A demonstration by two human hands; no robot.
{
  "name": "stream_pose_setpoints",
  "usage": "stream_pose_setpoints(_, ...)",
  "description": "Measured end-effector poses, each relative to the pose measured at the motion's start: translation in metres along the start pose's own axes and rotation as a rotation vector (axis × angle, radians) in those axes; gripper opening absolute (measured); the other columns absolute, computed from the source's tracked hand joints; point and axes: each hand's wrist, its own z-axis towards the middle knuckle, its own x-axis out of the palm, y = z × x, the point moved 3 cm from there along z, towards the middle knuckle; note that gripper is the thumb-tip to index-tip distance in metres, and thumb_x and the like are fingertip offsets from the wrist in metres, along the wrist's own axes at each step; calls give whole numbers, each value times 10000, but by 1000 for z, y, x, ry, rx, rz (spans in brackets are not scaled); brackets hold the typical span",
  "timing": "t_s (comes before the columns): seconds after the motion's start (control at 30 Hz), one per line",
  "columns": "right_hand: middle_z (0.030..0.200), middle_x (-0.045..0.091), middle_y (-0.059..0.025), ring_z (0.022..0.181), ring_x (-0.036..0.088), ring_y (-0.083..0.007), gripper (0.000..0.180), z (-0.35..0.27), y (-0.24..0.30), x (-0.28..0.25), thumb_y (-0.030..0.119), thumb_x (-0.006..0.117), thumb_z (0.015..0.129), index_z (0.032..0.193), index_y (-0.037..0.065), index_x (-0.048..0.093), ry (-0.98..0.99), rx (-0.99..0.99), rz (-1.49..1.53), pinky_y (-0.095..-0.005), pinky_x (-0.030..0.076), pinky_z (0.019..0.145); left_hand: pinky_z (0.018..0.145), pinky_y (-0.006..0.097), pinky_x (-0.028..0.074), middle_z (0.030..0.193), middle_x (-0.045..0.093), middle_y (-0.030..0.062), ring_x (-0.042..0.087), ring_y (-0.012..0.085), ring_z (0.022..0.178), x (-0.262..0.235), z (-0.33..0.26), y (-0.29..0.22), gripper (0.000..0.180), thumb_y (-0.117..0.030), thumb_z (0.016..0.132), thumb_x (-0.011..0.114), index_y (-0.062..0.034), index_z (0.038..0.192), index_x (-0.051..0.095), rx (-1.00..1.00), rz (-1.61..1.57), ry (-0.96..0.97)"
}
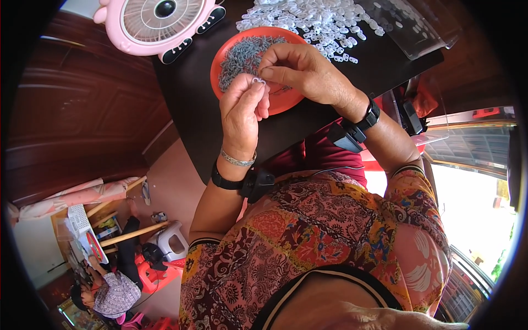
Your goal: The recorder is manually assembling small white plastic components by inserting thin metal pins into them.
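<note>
My left hand (pixel 243 108) pinches a small clear plastic ring piece (pixel 258 81) between thumb and fingertips, just over the near edge of an orange plate (pixel 286 100). The fingers of my right hand (pixel 305 70) close on the same small piece from the right. The plate holds a heap of small grey metal parts (pixel 245 55). Behind it, a pile of white plastic pieces (pixel 313 22) lies on the dark table (pixel 187 104). Both wrists wear black bands; a silver bangle also circles the left wrist.
A pink table fan (pixel 159 23) stands at the table's far left corner. A clear plastic bag (pixel 410 27) lies at the far right. Another person (pixel 113 291) sits on the floor at lower left beside a white stool (pixel 170 239) and red stools.
</note>
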Motion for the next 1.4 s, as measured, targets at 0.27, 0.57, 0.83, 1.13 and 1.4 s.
stream_pose_setpoints(0.27, 799, 587, 4, 754, 545, -61, 94, -1, -5, 6, 93, 574, 900, 881, 2, 590, -41, -50, -17, -222, 460, 695, 455, 190, 290, 634, 497, 4, 422, 65, 512, -4, 1, 7, 160, -153, 921, 485, -25, 849, 548, 52, 42, 17)
stream_pose_setpoints(0.57, 835, 587, -4, 794, 551, -70, 75, -4, 0, 7, 70, 569, 910, 909, -4, 581, -61, -62, -95, -223, 465, 740, 456, 197, 295, 604, 458, -6, 388, 57, 499, 0, 2, 5, 168, -131, 926, 488, -18, 809, 530, 55, 51, -10)
stream_pose_setpoints(0.83, 800, 650, -66, 743, 609, -119, 154, -13, 13, -67, 143, 616, 870, 939, 11, 653, -395, -122, -687, -270, 492, 687, 446, 190, 277, 609, 494, -11, 420, 49, 489, -2, 4, 5, 179, -157, 918, 510, -23, 807, 554, 64, -1, -47)
stream_pose_setpoints(1.13, 792, 662, -108, 702, 627, -194, 232, -40, -11, -167, 228, 612, 841, 946, 27, 662, -418, 168, -1040, -306, 479, 666, 464, 218, 317, 656, 478, 20, 423, 95, 523, -5, 4, 3, 142, -128, 923, 468, -45, 816, 508, 8, 7, -18)
stream_pose_setpoints(1.4, 813, 661, -109, 785, 636, -305, 188, -42, -36, -159, 237, 610, 737, 845, 95, 670, -354, 145, -1222, -401, 508, 704, 462, 221, 319, 647, 475, 20, 424, 98, 518, -4, 5, 2, 149, -131, 923, 469, -48, 806, 510, 11, 11, -17)
